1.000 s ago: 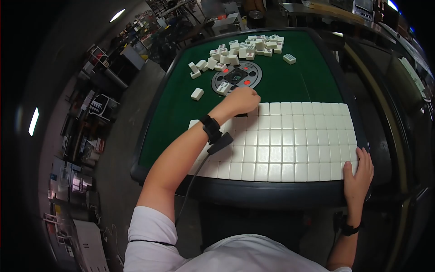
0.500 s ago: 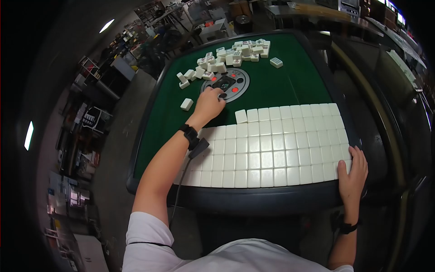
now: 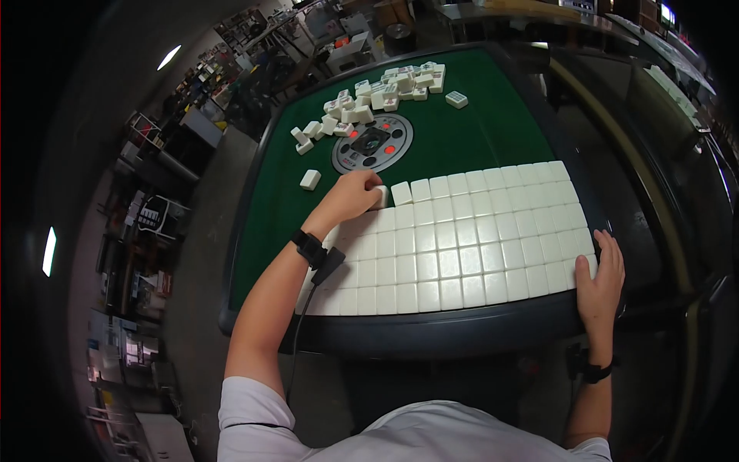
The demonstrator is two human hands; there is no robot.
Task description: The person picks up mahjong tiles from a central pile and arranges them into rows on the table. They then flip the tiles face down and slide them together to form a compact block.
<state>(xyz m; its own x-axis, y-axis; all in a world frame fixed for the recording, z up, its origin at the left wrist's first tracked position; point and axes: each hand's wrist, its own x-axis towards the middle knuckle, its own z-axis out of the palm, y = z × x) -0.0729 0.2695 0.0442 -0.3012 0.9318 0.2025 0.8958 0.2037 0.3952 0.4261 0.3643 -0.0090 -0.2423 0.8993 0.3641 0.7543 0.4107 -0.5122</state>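
My left hand (image 3: 351,199) is closed on a white mahjong tile (image 3: 382,198), just left of the short top row of a block of tiles. The mahjong tile block (image 3: 462,239) lies in several tight rows, blank backs up, along the near side of the green table. My fingers partly cover the held tile. At the block's right end, my right hand (image 3: 600,281) lies with fingers stretched out along the table's edge, its thumb beside the end tiles. A single mahjong tile (image 3: 310,179) sits apart, to the left beyond my left hand.
A loose heap of mahjong tiles (image 3: 381,94) covers the far part of the table, with one stray tile (image 3: 456,99) to its right. A round centre panel (image 3: 372,144) shows red lights. The table has a dark raised rim (image 3: 462,327). A cable (image 3: 300,339) hangs from my left wrist.
My left hand has drawn back from the centre panel toward the block's top row, and a tile now shows in its fingers. My right hand stays at the right edge. The view has shifted slightly.
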